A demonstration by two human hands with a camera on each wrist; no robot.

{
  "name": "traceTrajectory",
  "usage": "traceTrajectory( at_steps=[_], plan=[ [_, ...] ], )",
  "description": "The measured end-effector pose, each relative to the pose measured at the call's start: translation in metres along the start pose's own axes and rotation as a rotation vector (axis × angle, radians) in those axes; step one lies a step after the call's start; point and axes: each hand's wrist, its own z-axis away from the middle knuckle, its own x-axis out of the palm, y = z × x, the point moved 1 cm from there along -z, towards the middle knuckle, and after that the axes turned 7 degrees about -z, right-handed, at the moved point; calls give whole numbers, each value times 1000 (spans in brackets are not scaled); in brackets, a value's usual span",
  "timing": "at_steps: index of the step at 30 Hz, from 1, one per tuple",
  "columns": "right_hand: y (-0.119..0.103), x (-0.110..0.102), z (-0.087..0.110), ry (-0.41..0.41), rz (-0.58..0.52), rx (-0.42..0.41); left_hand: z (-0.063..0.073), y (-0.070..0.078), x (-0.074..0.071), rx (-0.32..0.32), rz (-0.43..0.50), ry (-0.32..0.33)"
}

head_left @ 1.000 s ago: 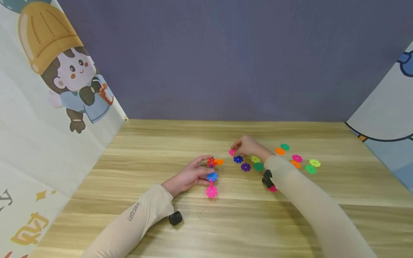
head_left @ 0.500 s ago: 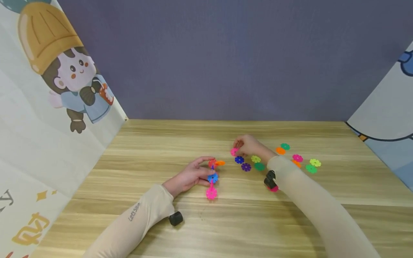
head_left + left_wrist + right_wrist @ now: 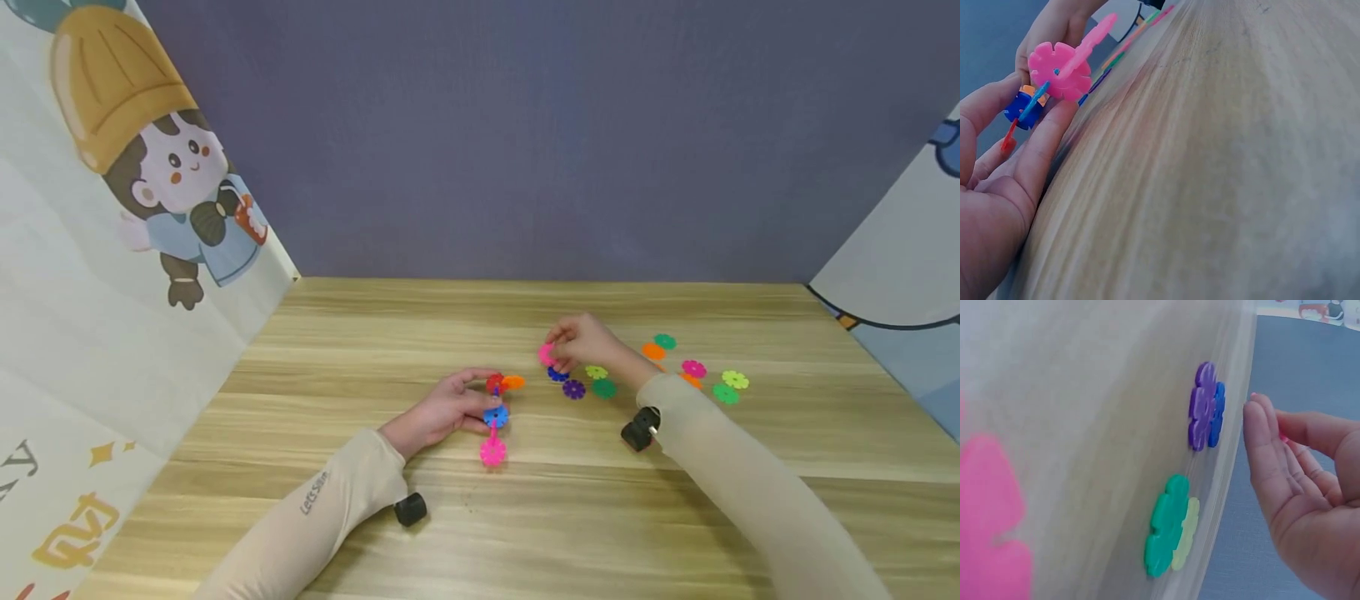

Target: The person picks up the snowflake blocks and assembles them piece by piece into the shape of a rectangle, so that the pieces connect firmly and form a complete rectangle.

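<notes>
One disc chain (image 3: 496,417); lengthwise toward viewer

So the worktop (image 3: 360,333) was a light wood-look thing, streaky grain running left to right. Far side was just one big slate-blue wall (image 3: 540,142), pretty plain. The left had a white printed panel (image 3: 60,275) with a cartoon figure (image 3: 183,175) in a mustard cap (image 3: 120,92), gold lettering (image 3: 75,533) nearer. Right panel (image 3: 907,258) showed pale grey and blue shapes. Light looked soft.
</notes>
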Motion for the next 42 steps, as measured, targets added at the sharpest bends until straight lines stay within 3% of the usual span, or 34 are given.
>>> traceTrajectory(
  at_steps=[9, 18, 28, 42],
  plan=[
    [3, 1, 13, -18, -158, 6, 1, -1, 1, -1, -15, 2],
    [8, 8, 22, -40, -233, -3, 3, 0, 1, 1, -24, 23],
    [13, 20, 30, -85, -399, 54, 3, -1, 1, 2, -24, 40],
    [16, 28, 34, -138, -456, 95, 2, -3, 3, -14, -19, 60]
  ],
)
